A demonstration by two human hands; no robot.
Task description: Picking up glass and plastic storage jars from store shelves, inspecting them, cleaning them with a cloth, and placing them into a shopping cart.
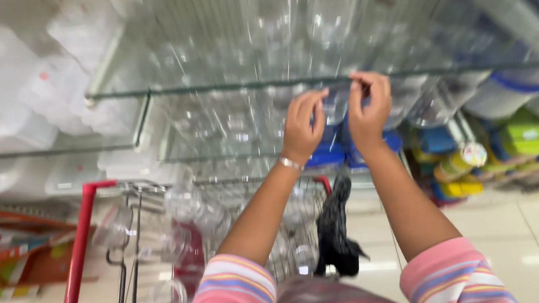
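- Glass shelf: the largest element, running across the upper half of the view. Its front edge passes just behind our fingertips, and clear glassware crowds it above and below. We judge that any knock here could set neighbouring pieces sliding, since they stand close together.
- Shopping cart: red-framed wire basket at 7 o'clock from our hands. It already carries several clear glass pieces. We judge that they may chip if the cart is bumped, for they lie loose against the wire.
- Dark cloth: draped over the cart's rim at 6 o'clock, directly below our hands.
- Clear glass item: the thing in hand, at the shelf's front edge between our two hands. It is blurred, and we cannot tell its exact shape.
- Left hand: fingers curled narrowly beside the glass item, touching its left side as far as we can tell.
- Right hand: fingers pinched narrowly at the shelf edge, above the item's right side. We cannot tell whether either grip is complete, and a slip would drop it toward the cart.
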